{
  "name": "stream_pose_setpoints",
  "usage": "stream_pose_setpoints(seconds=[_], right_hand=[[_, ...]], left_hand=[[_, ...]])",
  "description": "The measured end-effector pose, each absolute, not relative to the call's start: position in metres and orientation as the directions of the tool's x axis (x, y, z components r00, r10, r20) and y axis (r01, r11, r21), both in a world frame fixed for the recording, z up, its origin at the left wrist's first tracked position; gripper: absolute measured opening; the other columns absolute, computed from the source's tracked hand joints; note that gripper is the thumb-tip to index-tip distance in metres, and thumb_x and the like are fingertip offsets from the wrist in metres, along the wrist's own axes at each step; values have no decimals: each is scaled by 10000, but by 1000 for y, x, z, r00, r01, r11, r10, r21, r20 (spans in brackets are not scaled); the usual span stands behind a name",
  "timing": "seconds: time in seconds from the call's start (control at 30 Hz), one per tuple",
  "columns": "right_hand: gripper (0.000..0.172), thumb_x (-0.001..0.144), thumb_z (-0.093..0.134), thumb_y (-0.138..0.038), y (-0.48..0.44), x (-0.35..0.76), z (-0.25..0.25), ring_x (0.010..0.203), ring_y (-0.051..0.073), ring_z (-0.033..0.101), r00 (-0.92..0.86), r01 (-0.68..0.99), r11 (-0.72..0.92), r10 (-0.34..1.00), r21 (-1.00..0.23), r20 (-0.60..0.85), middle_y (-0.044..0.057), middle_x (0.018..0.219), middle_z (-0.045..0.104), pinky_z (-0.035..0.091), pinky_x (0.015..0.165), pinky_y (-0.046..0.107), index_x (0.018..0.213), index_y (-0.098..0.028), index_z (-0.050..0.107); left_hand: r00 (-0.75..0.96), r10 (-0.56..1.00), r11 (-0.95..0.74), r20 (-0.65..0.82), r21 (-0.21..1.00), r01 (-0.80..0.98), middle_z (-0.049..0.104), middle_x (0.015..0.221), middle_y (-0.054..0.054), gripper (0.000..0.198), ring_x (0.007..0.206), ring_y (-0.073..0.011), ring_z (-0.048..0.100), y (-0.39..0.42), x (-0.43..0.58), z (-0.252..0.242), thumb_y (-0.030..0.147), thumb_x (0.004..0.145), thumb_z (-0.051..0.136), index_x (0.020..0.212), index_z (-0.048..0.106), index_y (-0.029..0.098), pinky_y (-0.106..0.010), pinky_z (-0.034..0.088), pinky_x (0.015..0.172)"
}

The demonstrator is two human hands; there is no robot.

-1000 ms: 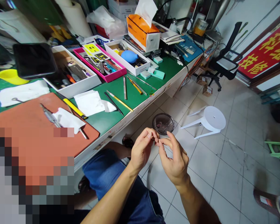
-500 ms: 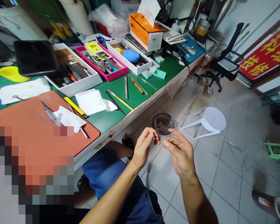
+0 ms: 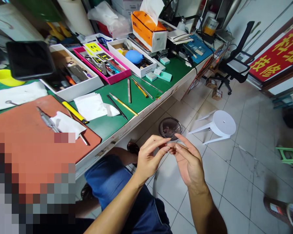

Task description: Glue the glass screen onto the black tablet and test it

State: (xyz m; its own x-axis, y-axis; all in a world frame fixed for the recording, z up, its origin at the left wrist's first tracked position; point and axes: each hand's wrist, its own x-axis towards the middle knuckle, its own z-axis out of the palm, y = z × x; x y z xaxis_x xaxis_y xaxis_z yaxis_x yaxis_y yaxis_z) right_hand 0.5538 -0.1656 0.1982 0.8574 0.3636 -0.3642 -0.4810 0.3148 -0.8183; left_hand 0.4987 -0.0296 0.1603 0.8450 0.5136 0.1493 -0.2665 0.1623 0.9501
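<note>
My left hand [image 3: 148,159] is held over my lap, thumb and fingers closed toward a pinch. Its fingertips meet those of my right hand [image 3: 191,162], whose thumb presses against bent fingers while the index finger stretches out above. Whatever lies between the fingertips is too small to make out. Behind the hands, on the floor, stands a dark round bin [image 3: 170,126]. At the bench edge to the left lie a yellow-handled tool [image 3: 124,104], black tweezers [image 3: 117,107] and a white tissue [image 3: 90,105].
An orange-brown mat [image 3: 46,130] on the green bench carries a scalpel-like metal tool [image 3: 48,119] and tissue. Tool boxes, one with a pink rim [image 3: 112,79], line the bench behind a yellow cutter [image 3: 74,112]. A white stool [image 3: 224,123] stands right on the tiled floor.
My left hand's fingers have stretched toward the right hand, and the fingertips now meet. The right hand has shifted only slightly. The whole view has turned a little.
</note>
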Motion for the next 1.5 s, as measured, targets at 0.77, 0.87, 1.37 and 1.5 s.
stream_pose_setpoints(seconds=[0.77, 0.87, 1.37, 1.5], right_hand=[[598, 803, 626, -282, -169, 538, 191, 1310, 286, 686, 747, -651, 447, 521, -613, -413, 97, 1357, 781, 469, 1232, 566, 1393, -246, 717], [589, 821, 639, -280, -168, 537, 191, 1230, 301, 723, 772, -619, 453, 499, -642, -393, 110, 1287, 811, 494, 1171, 577, 1404, -231, 706], [550, 1015, 726, -289, -164, 530, 179, 1168, 255, 748, 964, 107, 135, 229, -985, 136, 114, 1307, 802, 578, 1063, 498, 1533, -271, 541], [547, 983, 787, -222, -148, 529, 169, 1050, 219, 797, 940, 328, -79, 128, -942, 316, 79, 1175, 838, 671, 956, 418, 1490, -243, 585]], left_hand=[[870, 425, 776, -249, 596, -208, 514, 780, 27, 424, 584, -88, 431, -42, 517, 176, 486, 834, 926, 768, 629, 190, -211, 435, 511], [868, 433, 782, -243, 580, -227, 496, 770, 31, 448, 579, -84, 434, -43, 517, 178, 510, 847, 911, 742, 620, 185, -211, 431, 519], [866, 324, 894, -381, 423, -149, 601, 774, 26, 379, 598, -35, 476, -43, 515, 179, 356, 705, 1046, 824, 772, 123, -163, 440, 550], [846, 288, 927, -448, 353, -129, 607, 705, 44, 434, 581, -21, 501, -44, 514, 182, 364, 615, 1090, 869, 826, 131, -129, 457, 547]])
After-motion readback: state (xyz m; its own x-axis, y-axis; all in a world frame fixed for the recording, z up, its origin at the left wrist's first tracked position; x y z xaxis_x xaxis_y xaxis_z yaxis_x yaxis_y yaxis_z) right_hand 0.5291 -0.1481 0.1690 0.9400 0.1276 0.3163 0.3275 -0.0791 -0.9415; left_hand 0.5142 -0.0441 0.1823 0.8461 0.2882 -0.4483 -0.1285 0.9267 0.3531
